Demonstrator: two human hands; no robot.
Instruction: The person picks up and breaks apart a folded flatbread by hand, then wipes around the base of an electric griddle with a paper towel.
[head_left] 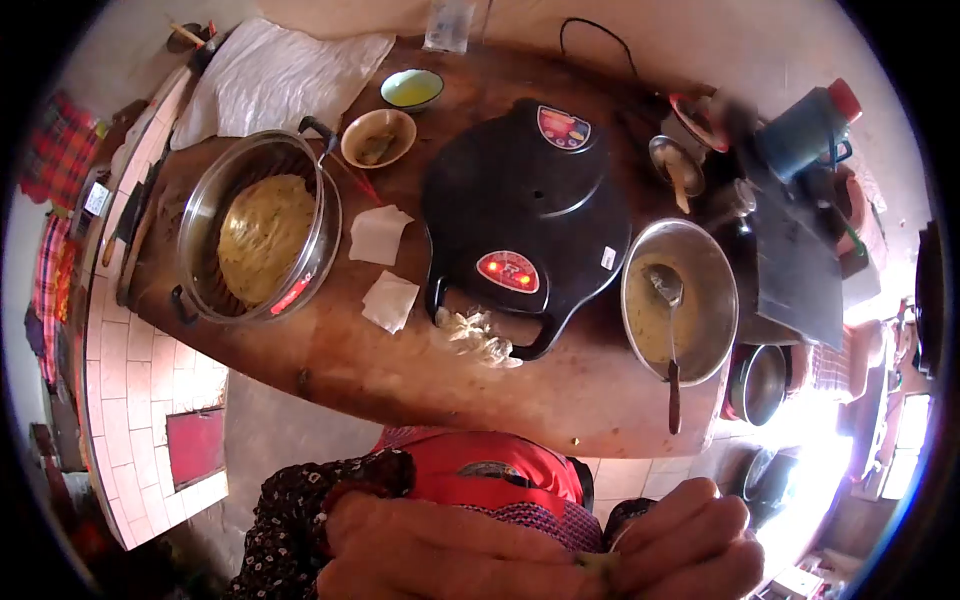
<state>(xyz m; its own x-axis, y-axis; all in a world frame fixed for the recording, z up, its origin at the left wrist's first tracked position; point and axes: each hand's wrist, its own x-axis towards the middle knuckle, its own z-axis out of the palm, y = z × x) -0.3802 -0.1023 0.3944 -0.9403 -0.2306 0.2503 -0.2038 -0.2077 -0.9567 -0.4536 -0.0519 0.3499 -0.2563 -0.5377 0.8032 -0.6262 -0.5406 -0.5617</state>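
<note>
Two bare hands, the left (450,550) and the right (690,545), meet in front of a wooden table's (500,400) near edge; their overlap leaves it unclear whether either set of fingers grips anything. A closed black electric griddle (525,215), red lights glowing, sits mid-table, a crumpled cloth (478,338) at its near handle. A metal bowl of batter (648,325) with a spoon (674,345) stands toward the near right corner; a round flatbread (265,240) lies in a pan (332,225) by the left edge.
</note>
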